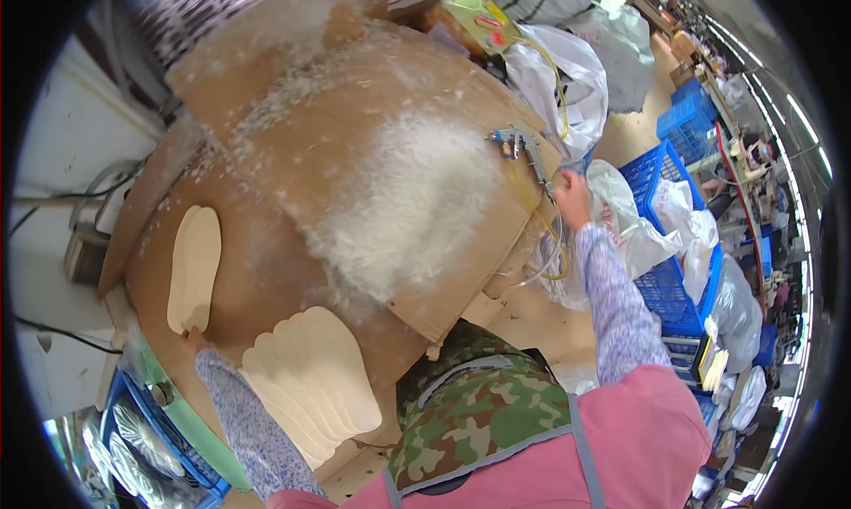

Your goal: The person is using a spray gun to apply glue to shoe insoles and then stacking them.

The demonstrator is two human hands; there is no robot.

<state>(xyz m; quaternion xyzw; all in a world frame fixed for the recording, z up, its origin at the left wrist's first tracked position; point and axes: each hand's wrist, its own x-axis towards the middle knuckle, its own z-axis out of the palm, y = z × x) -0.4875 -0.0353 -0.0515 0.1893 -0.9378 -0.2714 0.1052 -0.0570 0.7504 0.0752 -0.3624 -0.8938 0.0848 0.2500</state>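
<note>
On the brown cardboard at the left lies a small stack of cream insoles (195, 261), at least two, slightly offset. My left hand (193, 340) is closed on their near end. A fanned row of several more cream insoles (319, 376) overlaps beside my left forearm. At the right edge of the cardboard rests a metal spray gun (523, 145), its handle pointing toward me. My right hand (573, 200) is next to the handle's end, fingers curled; whether it touches the gun or holds something else cannot be made out.
White, fluffy dried residue (417, 199) coats the middle of the cardboard (257, 234). A yellow hose (560, 74) runs by a yellow-green can (479, 21) at the back. Blue crates (660, 283) with plastic bags stand at the right; another blue crate (160, 429) is at lower left.
</note>
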